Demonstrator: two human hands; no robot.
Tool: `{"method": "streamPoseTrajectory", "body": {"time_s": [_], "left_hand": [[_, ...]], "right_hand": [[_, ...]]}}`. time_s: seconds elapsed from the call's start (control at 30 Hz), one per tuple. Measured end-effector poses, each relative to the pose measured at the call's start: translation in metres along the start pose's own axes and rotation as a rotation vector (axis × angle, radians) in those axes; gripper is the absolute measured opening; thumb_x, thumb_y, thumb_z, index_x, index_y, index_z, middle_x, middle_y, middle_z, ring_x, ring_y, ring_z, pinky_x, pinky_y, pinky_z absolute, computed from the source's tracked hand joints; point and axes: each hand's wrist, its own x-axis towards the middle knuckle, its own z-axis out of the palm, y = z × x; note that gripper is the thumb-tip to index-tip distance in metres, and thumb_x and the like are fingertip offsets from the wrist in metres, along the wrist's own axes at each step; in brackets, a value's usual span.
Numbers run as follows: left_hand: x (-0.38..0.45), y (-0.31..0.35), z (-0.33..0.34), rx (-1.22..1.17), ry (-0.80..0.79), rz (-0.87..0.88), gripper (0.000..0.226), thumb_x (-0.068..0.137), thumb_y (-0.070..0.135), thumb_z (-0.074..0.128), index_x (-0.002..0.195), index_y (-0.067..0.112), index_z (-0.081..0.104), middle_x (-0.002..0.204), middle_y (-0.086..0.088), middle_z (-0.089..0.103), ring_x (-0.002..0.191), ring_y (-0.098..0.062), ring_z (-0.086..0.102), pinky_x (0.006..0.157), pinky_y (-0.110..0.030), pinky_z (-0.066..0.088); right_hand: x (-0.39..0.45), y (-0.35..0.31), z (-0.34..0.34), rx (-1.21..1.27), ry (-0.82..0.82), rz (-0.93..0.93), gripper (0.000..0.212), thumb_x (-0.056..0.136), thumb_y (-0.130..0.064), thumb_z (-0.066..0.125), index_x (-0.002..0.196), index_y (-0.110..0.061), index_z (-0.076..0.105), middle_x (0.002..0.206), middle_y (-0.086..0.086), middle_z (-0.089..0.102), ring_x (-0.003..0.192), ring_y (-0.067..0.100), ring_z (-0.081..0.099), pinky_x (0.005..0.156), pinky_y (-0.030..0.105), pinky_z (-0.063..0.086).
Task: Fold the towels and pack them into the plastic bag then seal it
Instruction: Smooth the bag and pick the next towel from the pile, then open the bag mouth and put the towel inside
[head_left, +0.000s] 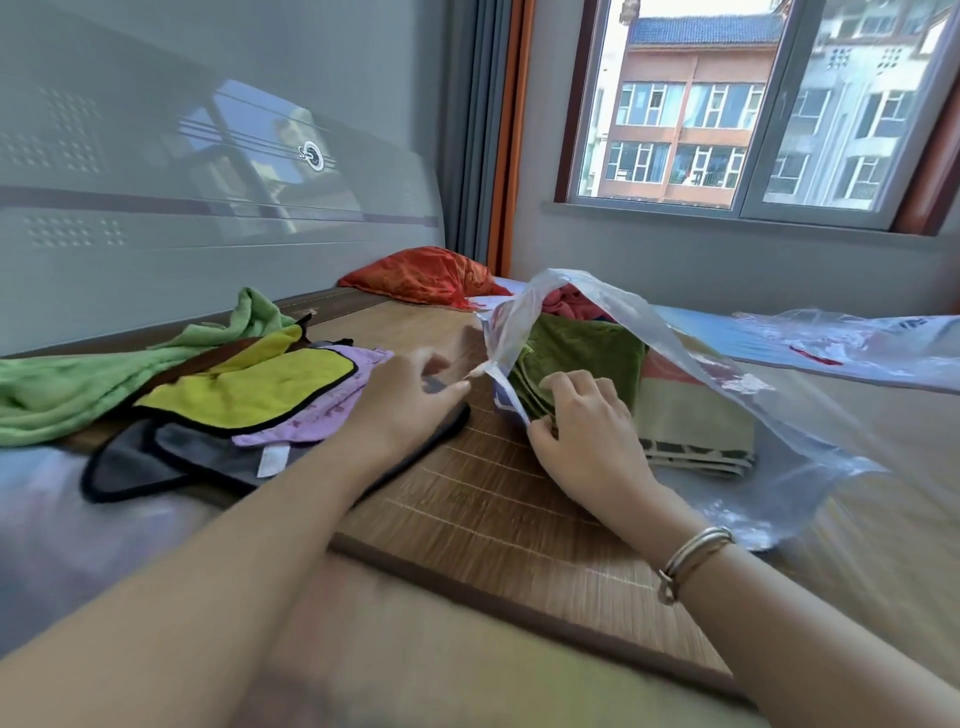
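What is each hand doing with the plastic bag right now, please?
Left hand: pinches the mouth edge of the clear plastic bag.
Right hand: grips the lower mouth edge of the same bag.

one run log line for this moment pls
stage: packing | left hand: pinches plastic bag mouth | right hand: grips bag edge | dark green towel: inside | loose towels: unfolded

A grey headboard (208, 208) backs the bed, whose woven bamboo mat (493, 499) lies flat. Grey curtains (475, 130) hang beside a daylit window (753, 109) facing apartment blocks.
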Motion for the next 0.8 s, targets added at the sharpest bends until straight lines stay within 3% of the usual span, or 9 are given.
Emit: {"method": "streamPoseTrajectory", "body": {"time_s": [0.1,0.2,0.3,0.43,0.6,0.73,0.8], "left_hand": [[-0.031,-0.037,-0.014,0.061,0.004,-0.084,0.022,0.092,0.02,0.062,0.113,0.015,0.063,0.116,-0.001,0.064,0.112,-0.02,0.06,0.086,-0.022,0.039],[-0.053,-0.076,-0.023,0.172,-0.02,-0.183,0.031,0.092,0.018,0.061,0.122,0.009,0.061,0.127,-0.007,0.062,0.12,-0.022,0.054,0.089,-0.023,0.035],[-0.067,-0.105,-0.032,0.245,-0.017,-0.225,0.033,0.091,0.021,0.062,0.122,0.009,0.06,0.126,-0.009,0.061,0.119,-0.026,0.054,0.089,-0.026,0.036],[-0.064,-0.128,-0.037,0.379,0.048,-0.127,0.039,0.089,0.031,0.065,0.122,0.011,0.061,0.129,-0.009,0.058,0.118,-0.032,0.051,0.1,-0.036,0.039],[-0.043,-0.138,-0.038,0.595,0.123,-0.128,0.042,0.091,0.041,0.058,0.126,0.019,0.058,0.146,-0.005,0.039,0.125,-0.037,0.035,0.106,-0.038,0.029],[-0.028,-0.154,-0.039,0.652,0.03,-0.334,0.048,0.091,0.06,0.045,0.128,0.032,0.052,0.16,-0.008,0.016,0.143,-0.038,0.013,0.116,-0.048,0.008],[-0.021,-0.158,-0.041,0.64,-0.011,-0.436,0.05,0.09,0.067,0.037,0.128,0.038,0.051,0.161,-0.011,0.014,0.146,-0.039,0.006,0.116,-0.053,-0.001]], "right_hand": [[-0.028,-0.023,0.002,0.044,0.065,-0.038,0.024,0.088,-0.024,0.05,0.11,-0.017,0.049,0.109,0.002,0.047,0.102,0.022,0.041,0.088,0.035,0.037],[-0.048,-0.044,0.025,0.094,-0.007,-0.099,0.025,0.086,-0.023,0.051,0.108,-0.014,0.051,0.108,0.005,0.05,0.101,0.025,0.044,0.088,0.037,0.04],[-0.056,-0.055,0.055,0.197,-0.147,-0.117,0.036,0.091,-0.026,0.051,0.124,-0.012,0.051,0.125,0.007,0.051,0.117,0.026,0.045,0.1,0.036,0.037],[-0.047,-0.054,0.08,0.287,-0.393,-0.061,0.05,0.1,-0.036,0.04,0.147,-0.017,0.034,0.157,0.004,0.026,0.146,0.016,0.018,0.119,0.031,0.015],[-0.041,-0.054,0.095,0.113,-0.487,-0.101,0.053,0.102,-0.043,0.026,0.152,-0.028,0.019,0.162,-0.006,0.012,0.149,0.011,0.005,0.121,0.037,0.008],[-0.044,-0.052,0.097,0.104,-0.484,-0.109,0.054,0.102,-0.045,0.023,0.153,-0.031,0.015,0.162,-0.008,0.008,0.148,0.009,0.002,0.12,0.036,0.005],[-0.045,-0.051,0.097,0.103,-0.482,-0.114,0.054,0.102,-0.045,0.023,0.153,-0.032,0.014,0.162,-0.008,0.008,0.148,0.008,0.001,0.12,0.035,0.004]]}}
